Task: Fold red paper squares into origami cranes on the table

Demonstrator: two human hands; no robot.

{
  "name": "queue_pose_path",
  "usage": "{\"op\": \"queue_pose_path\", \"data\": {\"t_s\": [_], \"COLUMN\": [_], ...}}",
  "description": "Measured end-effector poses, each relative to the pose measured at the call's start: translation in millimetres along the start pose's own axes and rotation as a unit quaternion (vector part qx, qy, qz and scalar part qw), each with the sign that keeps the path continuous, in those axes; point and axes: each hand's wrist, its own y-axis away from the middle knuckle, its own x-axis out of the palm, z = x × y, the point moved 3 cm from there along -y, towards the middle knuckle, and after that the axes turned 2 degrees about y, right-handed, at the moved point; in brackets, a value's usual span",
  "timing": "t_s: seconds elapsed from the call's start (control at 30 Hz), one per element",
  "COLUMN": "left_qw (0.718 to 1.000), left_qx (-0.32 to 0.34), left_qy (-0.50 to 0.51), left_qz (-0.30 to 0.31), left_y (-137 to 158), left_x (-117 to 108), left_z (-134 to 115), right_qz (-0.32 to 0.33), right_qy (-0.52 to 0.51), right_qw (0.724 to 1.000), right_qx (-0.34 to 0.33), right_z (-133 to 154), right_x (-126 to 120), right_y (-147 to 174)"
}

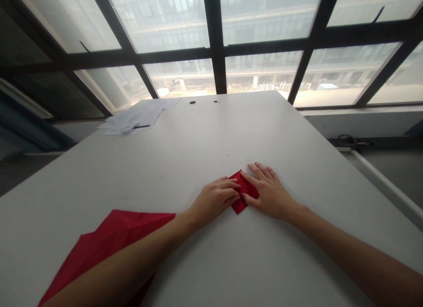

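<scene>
Half-curled left hand (220, 195), open-spread right hand (268, 189), small red folded-paper square (246, 186) between
Touching both sides likely steadies it; left grip unclear

Access to the small red paper (242, 188) is obstructed from either side by the left hand (218, 196) and the right hand (269, 190). Free passage is provided over the table (185, 144) beyond the hands and, on the near side, between the left forearm (148, 254) and the right forearm (343, 247). The near left is occupied by a large red sheet (110, 236), crossed by the left forearm, and the far left by loose papers (145, 115).
</scene>
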Motion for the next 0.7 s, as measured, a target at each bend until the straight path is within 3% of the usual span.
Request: {"op": "queue_pose_path", "data": {"t_s": [0.37, 0.7], "left_qw": [0.998, 0.992], "left_qx": [-0.042, -0.09], "left_qy": [0.04, 0.08], "left_qz": [0.006, -0.041], "left_y": [1.4, -1.3], "left_x": [0.2, -2.5], "left_z": [-1.4, 1.8], "right_qz": [0.011, 0.018], "right_qy": [-0.004, -0.007], "right_qw": [1.0, 1.0], "right_qx": [0.004, 0.006], "right_z": [0.0, 1.0], "right_x": [-0.3, -0.5], "right_y": [-1.0, -1.2]}}
